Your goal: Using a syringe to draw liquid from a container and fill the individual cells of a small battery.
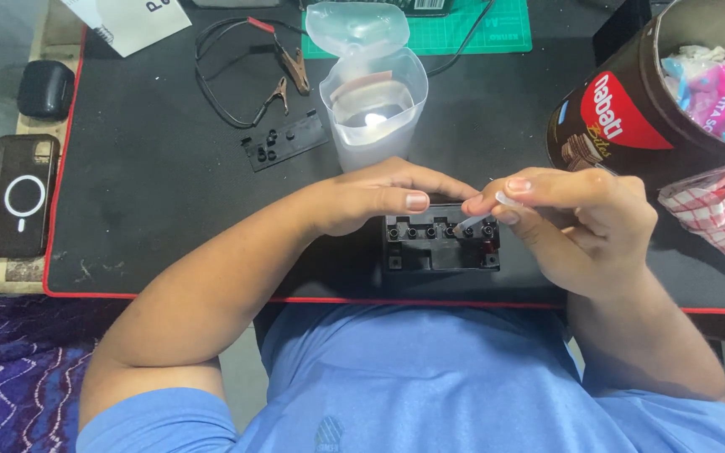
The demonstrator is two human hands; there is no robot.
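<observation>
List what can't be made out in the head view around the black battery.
- Black battery: back edge hidden under left hand.
- Small clear dropper: upper end covered by right hand fingers.
- Clear plastic container: contents blurred by glare.
- Brown tin: cut off by right edge.

Black block (440, 243) with a row of round ports on top, lying flat near the table's front edge. Small clear tube (473, 223), tilted, tip at a right-hand port

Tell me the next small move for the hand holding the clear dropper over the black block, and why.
Probably squeeze gently, keeping the tip steady. The right hand pinches a small clear dropper whose tip sits at one hole in the row on the black block, while the left hand steadies the block's top edge.
</observation>
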